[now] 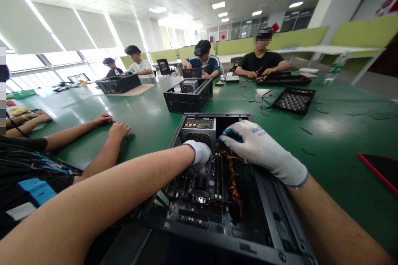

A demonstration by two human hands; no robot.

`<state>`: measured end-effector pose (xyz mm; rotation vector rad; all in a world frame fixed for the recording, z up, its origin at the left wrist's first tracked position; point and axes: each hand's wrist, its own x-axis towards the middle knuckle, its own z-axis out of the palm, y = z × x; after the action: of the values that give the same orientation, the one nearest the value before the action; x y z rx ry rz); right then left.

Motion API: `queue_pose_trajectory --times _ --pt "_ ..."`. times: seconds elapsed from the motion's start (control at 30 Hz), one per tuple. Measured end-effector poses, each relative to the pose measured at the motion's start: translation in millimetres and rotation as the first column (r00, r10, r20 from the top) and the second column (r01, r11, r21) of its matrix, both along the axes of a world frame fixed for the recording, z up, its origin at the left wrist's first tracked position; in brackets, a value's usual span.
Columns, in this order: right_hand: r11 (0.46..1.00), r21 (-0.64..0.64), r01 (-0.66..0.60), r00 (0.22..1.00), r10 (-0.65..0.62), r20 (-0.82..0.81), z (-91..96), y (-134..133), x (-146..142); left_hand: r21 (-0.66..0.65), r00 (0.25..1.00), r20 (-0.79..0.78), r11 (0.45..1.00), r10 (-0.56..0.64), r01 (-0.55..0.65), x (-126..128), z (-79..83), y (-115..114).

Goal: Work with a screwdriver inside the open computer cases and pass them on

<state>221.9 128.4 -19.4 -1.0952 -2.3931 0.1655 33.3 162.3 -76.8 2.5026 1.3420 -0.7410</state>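
An open black computer case (276, 215) lies in front of me, its inside facing up. My left hand (200, 154), in a white glove, reaches down to the motherboard (199, 184) just below the power supply (199, 126); its fingertips are hidden in the case. On the far right side of the opening, my right hand (251, 143), in a white glove with blue finger pads, is curled beside the power supply. Whatever lies between its fingers cannot be made out. A bundle of red, yellow and black cables (234, 180) runs down the case below it.
The green table (336, 132) carries a second case (188, 97), a third case (120, 83), a black panel (294, 100), loose cable ties and a plastic bottle (336, 68). A person's bare hands (120, 130) rest at my left. Other people sit across the table.
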Motion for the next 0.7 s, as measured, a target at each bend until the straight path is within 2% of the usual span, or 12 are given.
queue_pose_trajectory --times 0.1,0.17,0.23,0.27,0.3,0.33,0.4,0.47,0.53,0.6,0.7 --pt "0.998 -0.004 0.066 0.992 -0.066 -0.106 -1.2 -5 8 -0.035 0.996 -0.085 0.999 -0.010 0.007 2 7.8 -3" --pt "0.982 -0.028 0.185 0.962 -0.186 -0.198 -11.0 -11 22 -0.022 0.996 -0.085 1.000 -0.005 0.003 0 14.7 -7" --pt "0.929 -0.140 0.341 0.888 -0.368 -0.276 -29.4 -19 41 0.003 0.999 -0.042 1.000 -0.006 0.007 -3 23.0 -13" --pt "0.880 -0.249 0.405 0.839 -0.466 -0.281 -40.7 -23 50 0.023 1.000 0.007 1.000 -0.004 0.004 -6 27.8 -17" --pt "0.833 -0.364 0.417 0.807 -0.524 -0.273 -52.2 -26 58 0.050 0.997 0.074 0.999 0.000 -0.004 -10 33.2 -22" --pt "0.804 -0.454 0.384 0.783 -0.544 -0.302 -63.0 -29 64 0.082 0.988 0.152 0.996 0.007 -0.020 -14 39.3 -28" --pt "0.810 -0.552 0.198 0.742 -0.492 -0.455 -78.6 -31 69 0.143 0.950 0.313 0.988 0.017 -0.065 -24 53.9 -43" --pt "0.802 -0.597 0.011 0.688 -0.439 -0.578 -83.3 -32 63 0.202 0.904 0.428 0.975 -0.007 -0.088 -38 70.8 -63" --pt "0.765 -0.635 -0.107 0.648 -0.430 -0.628 -78.9 -32 49 0.289 0.861 0.505 0.952 -0.060 -0.103 -53 86.9 -87" --pt "0.747 -0.642 -0.173 0.639 -0.411 -0.650 -70.8 -30 30 0.393 0.819 0.564 0.907 -0.111 -0.148 -70 96.9 -115" --pt "0.795 -0.563 -0.225 0.663 -0.299 -0.686 -62.7 -21 -2 0.546 0.737 0.651 0.786 -0.182 -0.289 -95 91.2 -158"
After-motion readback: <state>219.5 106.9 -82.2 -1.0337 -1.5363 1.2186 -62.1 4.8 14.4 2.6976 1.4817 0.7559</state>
